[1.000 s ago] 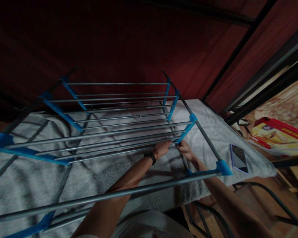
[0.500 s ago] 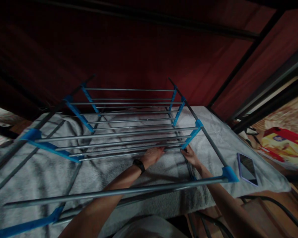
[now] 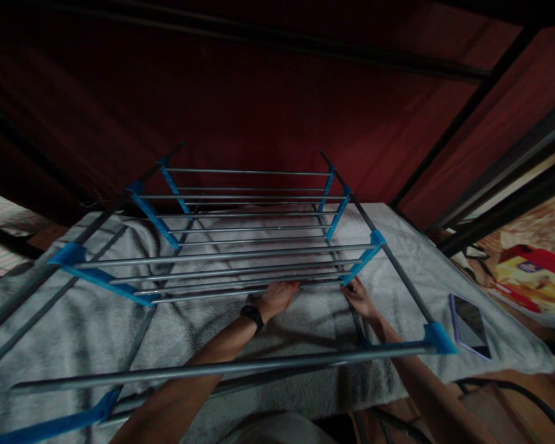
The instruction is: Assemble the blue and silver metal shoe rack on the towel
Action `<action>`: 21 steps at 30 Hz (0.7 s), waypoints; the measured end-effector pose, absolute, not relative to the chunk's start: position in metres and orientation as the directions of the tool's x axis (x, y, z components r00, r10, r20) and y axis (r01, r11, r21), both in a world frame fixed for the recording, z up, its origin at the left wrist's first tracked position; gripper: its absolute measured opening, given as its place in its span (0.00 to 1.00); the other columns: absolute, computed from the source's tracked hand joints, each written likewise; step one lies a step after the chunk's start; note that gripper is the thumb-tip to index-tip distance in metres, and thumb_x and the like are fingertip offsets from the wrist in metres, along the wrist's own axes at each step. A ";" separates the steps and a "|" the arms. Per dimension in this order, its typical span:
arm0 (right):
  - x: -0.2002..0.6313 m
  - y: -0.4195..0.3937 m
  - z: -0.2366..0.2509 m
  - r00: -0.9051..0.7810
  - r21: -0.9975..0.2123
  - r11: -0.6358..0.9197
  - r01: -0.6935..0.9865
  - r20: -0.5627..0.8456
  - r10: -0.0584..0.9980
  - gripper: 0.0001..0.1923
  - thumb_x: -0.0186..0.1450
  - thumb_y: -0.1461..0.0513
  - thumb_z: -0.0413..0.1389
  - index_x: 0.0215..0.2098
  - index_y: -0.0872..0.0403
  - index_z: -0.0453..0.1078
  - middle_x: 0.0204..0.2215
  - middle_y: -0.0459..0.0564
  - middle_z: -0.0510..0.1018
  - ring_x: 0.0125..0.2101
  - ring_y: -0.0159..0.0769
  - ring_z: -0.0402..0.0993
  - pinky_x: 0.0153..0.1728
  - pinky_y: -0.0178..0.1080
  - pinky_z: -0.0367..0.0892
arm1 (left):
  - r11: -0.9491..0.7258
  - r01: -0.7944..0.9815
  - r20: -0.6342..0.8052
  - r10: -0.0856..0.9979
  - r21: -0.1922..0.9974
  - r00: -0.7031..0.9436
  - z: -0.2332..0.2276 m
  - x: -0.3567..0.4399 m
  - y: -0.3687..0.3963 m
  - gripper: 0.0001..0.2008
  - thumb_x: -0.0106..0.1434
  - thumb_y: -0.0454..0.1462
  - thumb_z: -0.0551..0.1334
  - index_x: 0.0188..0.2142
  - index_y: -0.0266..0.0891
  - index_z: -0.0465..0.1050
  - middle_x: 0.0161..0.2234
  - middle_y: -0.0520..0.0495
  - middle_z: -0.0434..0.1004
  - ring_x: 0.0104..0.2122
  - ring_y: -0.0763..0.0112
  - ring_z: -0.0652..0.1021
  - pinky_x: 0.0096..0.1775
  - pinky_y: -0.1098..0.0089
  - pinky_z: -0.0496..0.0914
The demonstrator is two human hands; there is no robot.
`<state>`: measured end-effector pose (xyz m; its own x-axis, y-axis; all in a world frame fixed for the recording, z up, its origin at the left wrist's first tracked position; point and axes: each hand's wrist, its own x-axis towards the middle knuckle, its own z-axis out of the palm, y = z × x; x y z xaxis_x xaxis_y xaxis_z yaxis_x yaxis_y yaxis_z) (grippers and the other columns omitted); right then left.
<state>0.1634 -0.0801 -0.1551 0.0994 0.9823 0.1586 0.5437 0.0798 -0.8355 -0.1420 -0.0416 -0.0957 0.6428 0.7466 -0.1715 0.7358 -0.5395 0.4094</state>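
A metal rack (image 3: 240, 254) of grey tubes and thin rods, joined by blue plastic brackets, lies across a grey fleecy blanket (image 3: 277, 333). My left hand (image 3: 277, 298), with a black band at the wrist, is curled around the lowest rod of the nearer shelf. To its right, my right hand (image 3: 358, 297) closes on the lower end of a blue bracket (image 3: 363, 260), where it meets an upright tube. Its fingertips are partly hidden behind the bracket. Both forearms pass beneath the near crossbar (image 3: 240, 367).
A phone (image 3: 470, 325) lies on the blanket at the right. Beyond it is a red and yellow package (image 3: 534, 280). Dark red cloth (image 3: 259, 92) hangs behind the rack, with dark metal bars (image 3: 467, 117) around it. A curved black tube (image 3: 518, 388) is at lower right.
My left hand has shifted a little left along the rod, and its fingers are more curled. My right hand stays at the bracket. The whole view has shifted slightly.
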 end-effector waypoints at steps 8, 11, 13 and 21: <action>0.160 -0.081 -0.154 0.072 -0.809 0.102 0.580 0.175 0.982 0.07 0.58 0.58 0.51 0.35 0.50 0.67 0.39 0.51 0.71 0.43 0.44 0.69 0.49 0.47 0.65 | -0.547 0.738 -0.156 0.752 0.395 0.640 -0.091 -0.140 -0.045 0.17 0.74 0.38 0.48 0.52 0.41 0.73 0.48 0.40 0.81 0.47 0.58 0.80 0.46 0.63 0.70; 0.161 -0.081 -0.155 0.075 -0.812 0.107 0.573 0.182 0.980 0.08 0.58 0.58 0.51 0.35 0.50 0.67 0.38 0.50 0.71 0.42 0.43 0.69 0.47 0.46 0.66 | -0.546 0.746 -0.160 0.756 0.381 0.634 -0.090 -0.140 -0.046 0.17 0.74 0.38 0.48 0.51 0.40 0.73 0.47 0.38 0.81 0.46 0.58 0.81 0.46 0.63 0.71; 0.163 -0.082 -0.156 0.078 -0.825 0.104 0.555 0.176 0.981 0.09 0.58 0.57 0.52 0.36 0.50 0.67 0.39 0.50 0.71 0.41 0.42 0.69 0.46 0.45 0.67 | -0.555 0.745 -0.149 0.756 0.371 0.638 -0.090 -0.140 -0.046 0.17 0.74 0.38 0.47 0.51 0.40 0.73 0.47 0.38 0.81 0.46 0.57 0.81 0.45 0.63 0.71; 0.165 -0.083 -0.151 0.039 -0.805 0.152 0.574 0.212 0.976 0.10 0.59 0.53 0.53 0.36 0.48 0.66 0.37 0.51 0.73 0.36 0.44 0.71 0.40 0.46 0.71 | -0.577 0.729 -0.132 0.744 0.369 0.655 -0.087 -0.143 -0.048 0.17 0.74 0.41 0.48 0.49 0.38 0.73 0.46 0.37 0.81 0.45 0.57 0.81 0.45 0.63 0.71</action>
<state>0.1653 -0.0832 -0.1507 0.0390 0.9765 0.2120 0.5736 0.1519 -0.8049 -0.1434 -0.0480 -0.0870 0.6553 0.7438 -0.1319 0.7289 -0.5768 0.3689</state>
